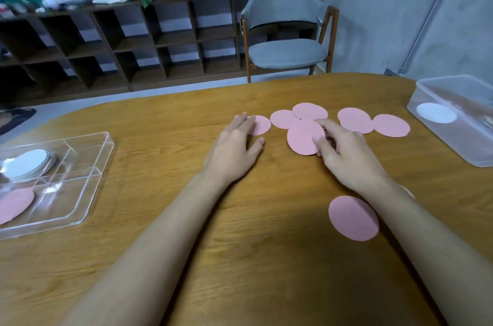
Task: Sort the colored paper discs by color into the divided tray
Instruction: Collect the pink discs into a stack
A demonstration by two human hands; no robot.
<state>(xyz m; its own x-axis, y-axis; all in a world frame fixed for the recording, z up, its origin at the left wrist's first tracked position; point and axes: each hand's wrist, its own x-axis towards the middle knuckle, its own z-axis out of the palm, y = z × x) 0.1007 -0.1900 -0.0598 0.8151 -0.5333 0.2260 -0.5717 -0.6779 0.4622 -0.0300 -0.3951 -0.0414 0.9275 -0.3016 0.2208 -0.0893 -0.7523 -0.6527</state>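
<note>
Several pink paper discs lie on the wooden table (186,219). My right hand (344,152) pinches the edge of one pink disc (304,137), lifting it slightly. My left hand (236,144) lies flat with its fingertips on another pink disc (261,125). More pink discs sit behind them (309,111), further right (390,125), and one lies near my right forearm (352,217). The clear divided tray (88,181) stands at the left; it holds a stack of white discs (26,164) in one compartment and a pink disc (14,204) in another.
A clear plastic box (458,139) with one white disc (436,112) in it stands at the right table edge. Beyond the table are a grey chair (285,51) and a dark shelf unit (120,43) with potted plants on top.
</note>
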